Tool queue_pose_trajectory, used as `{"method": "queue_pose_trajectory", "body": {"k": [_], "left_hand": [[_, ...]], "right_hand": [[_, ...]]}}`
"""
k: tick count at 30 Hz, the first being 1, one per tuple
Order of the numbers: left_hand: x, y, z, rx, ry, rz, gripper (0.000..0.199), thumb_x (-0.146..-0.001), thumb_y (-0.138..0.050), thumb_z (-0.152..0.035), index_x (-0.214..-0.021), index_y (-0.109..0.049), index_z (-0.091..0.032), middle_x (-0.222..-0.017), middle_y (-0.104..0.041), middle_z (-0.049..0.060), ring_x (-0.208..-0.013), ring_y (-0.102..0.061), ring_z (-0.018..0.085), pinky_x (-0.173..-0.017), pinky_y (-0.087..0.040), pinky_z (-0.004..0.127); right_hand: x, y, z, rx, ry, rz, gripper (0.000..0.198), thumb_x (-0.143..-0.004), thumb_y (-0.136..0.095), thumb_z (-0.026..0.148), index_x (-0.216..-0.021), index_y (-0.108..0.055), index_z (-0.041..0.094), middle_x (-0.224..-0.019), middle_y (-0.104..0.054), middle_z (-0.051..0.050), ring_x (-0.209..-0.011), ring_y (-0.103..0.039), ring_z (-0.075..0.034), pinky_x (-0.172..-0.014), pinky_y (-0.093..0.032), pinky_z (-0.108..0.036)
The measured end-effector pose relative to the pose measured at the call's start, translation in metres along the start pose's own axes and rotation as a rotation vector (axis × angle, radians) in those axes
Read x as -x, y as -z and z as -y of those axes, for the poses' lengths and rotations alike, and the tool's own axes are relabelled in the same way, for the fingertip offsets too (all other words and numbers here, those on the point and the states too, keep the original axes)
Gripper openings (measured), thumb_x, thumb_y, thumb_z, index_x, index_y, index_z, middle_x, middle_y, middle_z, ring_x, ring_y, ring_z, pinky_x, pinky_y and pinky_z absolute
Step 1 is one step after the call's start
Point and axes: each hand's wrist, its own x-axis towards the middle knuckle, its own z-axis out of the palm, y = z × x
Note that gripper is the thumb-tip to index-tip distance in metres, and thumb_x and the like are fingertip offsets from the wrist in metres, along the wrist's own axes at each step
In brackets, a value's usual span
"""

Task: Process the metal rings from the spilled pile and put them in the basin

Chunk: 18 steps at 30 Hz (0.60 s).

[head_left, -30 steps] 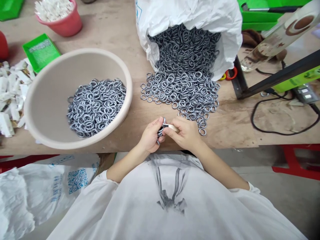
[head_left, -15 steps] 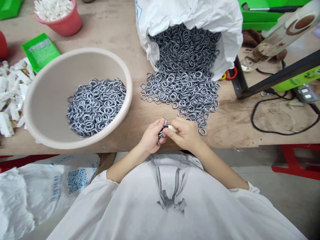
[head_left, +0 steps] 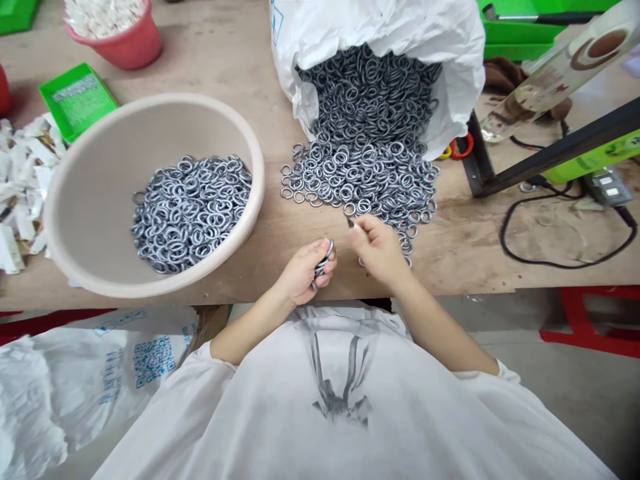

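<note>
My left hand (head_left: 306,273) is closed on several grey rings (head_left: 324,261), their edges showing between thumb and fingers. To its right, apart from it, my right hand (head_left: 381,248) grips a small tool with a dark, pointed, blade-like tip (head_left: 351,223); the fingers hide its handle. That tip is at the near edge of a heap of loose grey rings (head_left: 360,177), which spills from a white sack (head_left: 380,27) lying on its side. On the left stands a wide beige basin (head_left: 95,200) with a pile of the same rings (head_left: 193,217) inside.
A green tray (head_left: 77,100) and a pink bucket (head_left: 120,43) of white pieces stand behind the basin. White scraps (head_left: 25,177) lie at far left. On the right are a black metal frame (head_left: 550,153), a clear bottle (head_left: 555,80) and a black cable (head_left: 505,233).
My right hand has moved away from the left, up and to the right, taking the small tool with it. The left hand keeps its rings in nearly the same place.
</note>
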Motion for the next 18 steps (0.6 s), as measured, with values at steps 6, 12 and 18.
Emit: {"method": "queue_pose_trajectory", "body": {"k": [6, 12, 18], "left_hand": [[0.001, 0.0, -0.005, -0.036, -0.013, -0.006, 0.049, -0.072, -0.082, -0.054, -0.073, -0.051, -0.015, -0.054, -0.047, -0.006, -0.038, -0.032, 0.001, -0.036, -0.023, 0.012], [0.004, 0.007, -0.01, 0.016, -0.03, -0.042, 0.041, -0.075, -0.081, -0.047, -0.085, -0.061, -0.012, -0.058, -0.05, -0.006, -0.037, -0.036, 0.001, -0.036, -0.023, 0.013], [0.002, 0.012, -0.012, 0.051, -0.071, -0.039, 0.032, -0.079, -0.077, -0.037, -0.099, -0.065, -0.015, -0.063, -0.055, -0.004, -0.039, -0.041, 0.003, -0.036, -0.023, 0.013]], "right_hand": [[-0.018, -0.001, 0.005, 0.173, 0.028, 0.004, 0.032, -0.09, -0.062, 0.052, -0.087, -0.064, 0.02, -0.074, -0.061, 0.0, -0.069, -0.053, -0.017, -0.063, -0.036, -0.029], [-0.047, 0.007, -0.008, 0.815, -0.05, 0.017, 0.02, -0.092, -0.064, 0.034, -0.103, -0.073, 0.02, -0.109, -0.065, -0.015, -0.08, -0.062, -0.025, -0.066, -0.035, -0.033], [-0.047, 0.006, -0.009, 0.699, -0.001, -0.007, 0.014, -0.09, -0.063, 0.028, -0.086, -0.07, 0.017, -0.095, -0.065, -0.013, -0.074, -0.057, -0.022, -0.064, -0.033, -0.033]]}}
